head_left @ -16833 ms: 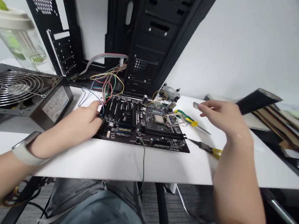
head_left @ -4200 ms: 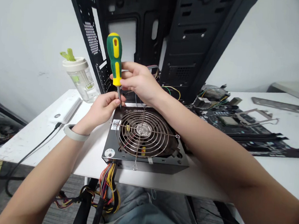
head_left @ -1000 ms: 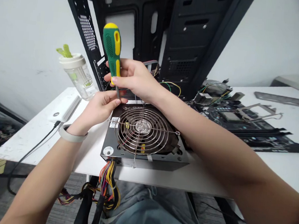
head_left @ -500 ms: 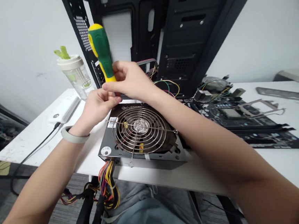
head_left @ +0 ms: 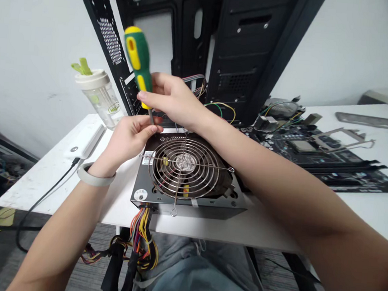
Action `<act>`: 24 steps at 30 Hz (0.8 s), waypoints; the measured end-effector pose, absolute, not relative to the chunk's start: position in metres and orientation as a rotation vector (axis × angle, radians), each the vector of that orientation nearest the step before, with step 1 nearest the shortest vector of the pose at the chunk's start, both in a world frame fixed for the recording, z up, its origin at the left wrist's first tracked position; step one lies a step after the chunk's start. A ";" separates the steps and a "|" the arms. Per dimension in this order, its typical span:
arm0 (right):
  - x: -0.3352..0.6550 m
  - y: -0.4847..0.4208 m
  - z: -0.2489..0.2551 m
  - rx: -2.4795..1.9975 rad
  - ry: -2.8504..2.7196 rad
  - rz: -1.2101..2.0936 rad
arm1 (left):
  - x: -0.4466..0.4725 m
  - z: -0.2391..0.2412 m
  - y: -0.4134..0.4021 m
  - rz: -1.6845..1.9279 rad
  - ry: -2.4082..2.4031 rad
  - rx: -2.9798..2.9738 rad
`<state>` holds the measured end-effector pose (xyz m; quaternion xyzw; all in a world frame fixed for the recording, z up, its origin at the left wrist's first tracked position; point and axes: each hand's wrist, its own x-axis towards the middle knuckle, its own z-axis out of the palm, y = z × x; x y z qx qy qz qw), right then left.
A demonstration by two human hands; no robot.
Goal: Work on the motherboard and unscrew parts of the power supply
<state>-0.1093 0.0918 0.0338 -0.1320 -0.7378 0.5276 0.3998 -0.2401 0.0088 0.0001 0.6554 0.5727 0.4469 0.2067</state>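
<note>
My right hand (head_left: 176, 99) pinches the lower handle of a green and yellow screwdriver (head_left: 140, 61), which leans to the left with its metal shaft pointing down. Around the shaft's lower end, the thumb and fingers of my left hand (head_left: 130, 137) are closed, hiding the tip. Both hands are over the far left corner of a black computer power supply (head_left: 188, 208). It lies on the white table with its round fan grille (head_left: 184, 162) facing up. A bundle of coloured cables (head_left: 144, 231) hangs from its near side over the table edge.
Behind the power supply stands a tall black computer case (head_left: 250, 46). A motherboard (head_left: 329, 153) lies on the right, near a flat metal plate (head_left: 372, 121). On the left are a clear drinking cup (head_left: 101, 99) and a white device (head_left: 84, 141) with a black cable.
The screwdriver handle has turned and shows its yellow inset. My right hand has risen slightly along with it, and more of the metal shaft shows above my left fingers.
</note>
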 end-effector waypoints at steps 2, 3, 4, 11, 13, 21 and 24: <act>-0.109 0.092 0.034 -0.351 -1.817 1.331 | -0.237 0.002 0.009 1.205 1.602 1.853; -0.109 0.092 0.035 -0.357 -1.788 1.332 | -0.236 0.003 0.009 1.194 1.604 1.864; -0.108 0.092 0.035 -0.359 -1.765 1.340 | -0.236 0.003 0.009 1.186 1.604 1.873; -0.107 0.087 0.040 -0.329 -1.709 1.451 | -0.242 -0.002 0.013 1.160 1.549 1.900; -0.107 0.085 0.040 -0.335 -1.697 1.462 | -0.243 -0.004 0.014 1.160 1.521 1.896; -0.106 0.079 0.044 -0.409 -1.804 1.449 | -0.245 -0.010 0.014 1.250 1.404 1.815; -0.107 0.080 0.045 -0.390 -1.838 1.466 | -0.245 -0.010 0.016 1.316 1.397 1.796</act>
